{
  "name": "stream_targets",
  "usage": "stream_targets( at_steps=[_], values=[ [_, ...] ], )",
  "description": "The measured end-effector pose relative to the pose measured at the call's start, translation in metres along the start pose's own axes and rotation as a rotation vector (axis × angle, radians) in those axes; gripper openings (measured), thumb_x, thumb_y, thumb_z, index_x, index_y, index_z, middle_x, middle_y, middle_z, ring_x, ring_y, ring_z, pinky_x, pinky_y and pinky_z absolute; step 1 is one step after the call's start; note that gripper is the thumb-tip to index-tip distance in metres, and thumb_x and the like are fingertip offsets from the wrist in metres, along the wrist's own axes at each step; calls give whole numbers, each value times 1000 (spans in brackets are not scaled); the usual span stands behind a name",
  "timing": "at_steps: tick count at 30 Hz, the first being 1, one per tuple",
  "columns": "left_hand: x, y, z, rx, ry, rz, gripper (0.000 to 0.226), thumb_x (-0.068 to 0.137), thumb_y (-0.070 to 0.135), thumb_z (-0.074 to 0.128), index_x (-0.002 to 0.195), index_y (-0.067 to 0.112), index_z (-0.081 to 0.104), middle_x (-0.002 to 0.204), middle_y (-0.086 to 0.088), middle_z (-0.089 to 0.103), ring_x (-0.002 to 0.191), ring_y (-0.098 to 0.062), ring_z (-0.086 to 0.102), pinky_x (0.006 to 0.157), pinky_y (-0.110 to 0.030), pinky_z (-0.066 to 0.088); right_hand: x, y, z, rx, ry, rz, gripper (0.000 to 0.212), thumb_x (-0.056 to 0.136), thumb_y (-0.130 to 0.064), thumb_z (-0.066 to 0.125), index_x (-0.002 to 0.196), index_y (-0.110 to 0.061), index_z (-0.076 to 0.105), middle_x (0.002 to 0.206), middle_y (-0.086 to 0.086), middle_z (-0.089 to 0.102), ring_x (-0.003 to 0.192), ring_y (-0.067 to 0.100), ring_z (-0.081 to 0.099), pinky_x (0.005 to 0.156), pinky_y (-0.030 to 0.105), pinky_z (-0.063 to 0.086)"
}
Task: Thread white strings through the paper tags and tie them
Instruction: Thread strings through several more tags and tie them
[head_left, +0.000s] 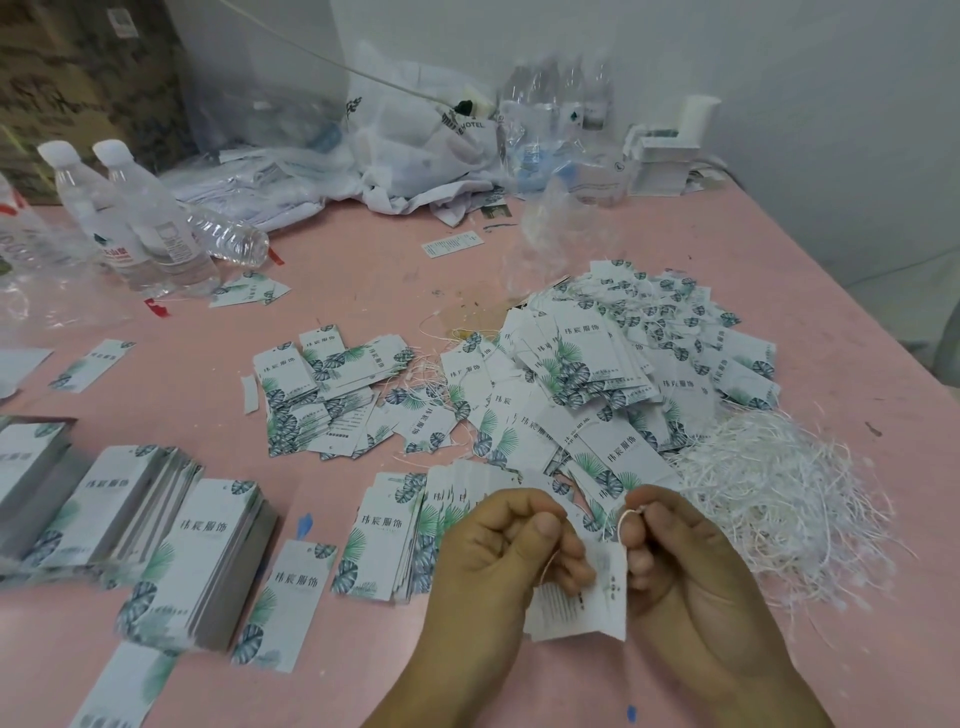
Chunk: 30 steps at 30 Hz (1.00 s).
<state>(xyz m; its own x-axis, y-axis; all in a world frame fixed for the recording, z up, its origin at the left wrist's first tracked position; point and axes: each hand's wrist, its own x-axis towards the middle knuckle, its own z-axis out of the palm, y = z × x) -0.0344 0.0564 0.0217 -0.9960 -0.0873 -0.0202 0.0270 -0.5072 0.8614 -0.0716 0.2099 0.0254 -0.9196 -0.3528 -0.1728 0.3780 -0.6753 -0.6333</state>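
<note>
Both hands hold one paper tag (582, 597) over the pink tabletop (363, 270); left hand (498, 561) and right hand (691, 577) each pinch its white string (626, 519), loose string pile (779, 499) just right of the grip.

Only the person's two hands and the forearms behind them show, entering from the near edge of the view. The left hand (498, 561) and the right hand (691, 577) are both bare: no gloves, rings or watch appear on the parts in view. The forearms are uncovered as far as the frame's near edge, with no sleeve or cuff showing. The fingernails are short and unpainted, plainest on the left thumb.
</note>
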Motion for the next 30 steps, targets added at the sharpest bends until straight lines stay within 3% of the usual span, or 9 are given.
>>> stream_targets(
  at_steps=[3, 8, 15, 18, 20, 23, 26, 30],
  values=[
    [1, 4, -2, -153, -69, -63, 29, 79, 1, 50, 84, 11, 77, 80, -18, 71, 68, -27, 71, 61, -27, 57, 2, -4, -4, -3, 1, -57, 52, 33, -25, 100, 77, -10, 76, 60, 8, 63, 42, 9, 53, 40, 18, 46],
    [1, 11, -8, -270, -171, -73, 52, 57, -17, 42, 86, 8, 77, 90, -22, 73, 83, -28, 74, 69, -26, 59, 5, -8, -11, 23, 51, -115, 49, 36, -24, 99, 77, -13, 75, 61, 5, 62, 46, 9, 51, 42, 17, 44],
    [5, 21, -13, -476, -160, -70, 42, 52, -8, 87, 91, 2, 78, 99, -22, 74, 90, -28, 75, 72, -28, 61, 4, -8, -12, 145, 5, -69, 40, 44, -18, 97, 77, -15, 74, 61, 1, 59, 46, 7, 51, 42, 18, 45],
    [3, 29, -15, -746, -250, -144, 39, 74, -11, 65, 113, -14, 66, 119, -35, 63, 112, -42, 65, 93, -41, 56, 5, -8, -12, 239, -88, -46, 28, 61, -13, 89, 83, -12, 73, 64, 3, 61, 52, 11, 56, 48, 22, 49],
    [1, 27, -17, -770, -188, -147, 44, 78, -22, 47, 120, -18, 58, 128, -39, 56, 121, -46, 57, 102, -45, 50, 6, -6, -10, 346, -180, -6, 13, 87, -9, 66, 98, -4, 70, 77, 12, 65, 68, 21, 62, 64, 31, 53],
    [3, 27, -13, -703, -149, -134, 44, 66, -25, 69, 108, -10, 70, 120, -33, 64, 110, -39, 67, 87, -37, 59, 3, -3, -6, 434, -140, 67, 37, 105, -5, 24, 119, 8, 55, 100, 29, 61, 95, 37, 59, 88, 43, 43],
    [4, 25, -8, -571, -63, -124, 46, 44, -7, 95, 87, -2, 78, 100, -27, 73, 86, -30, 75, 65, -29, 62, -1, 0, -1, 351, -171, 74, 36, 104, 1, 21, 120, 14, 50, 101, 30, 60, 97, 38, 57, 88, 43, 40],
    [3, 21, -7, -456, 16, -137, 47, 32, 10, 102, 73, 6, 78, 77, -19, 74, 62, -20, 74, 51, -22, 58, -2, 1, -1, 258, -187, 89, 33, 102, 5, 24, 119, 15, 51, 101, 29, 62, 97, 36, 59, 88, 40, 44]
  ],
)
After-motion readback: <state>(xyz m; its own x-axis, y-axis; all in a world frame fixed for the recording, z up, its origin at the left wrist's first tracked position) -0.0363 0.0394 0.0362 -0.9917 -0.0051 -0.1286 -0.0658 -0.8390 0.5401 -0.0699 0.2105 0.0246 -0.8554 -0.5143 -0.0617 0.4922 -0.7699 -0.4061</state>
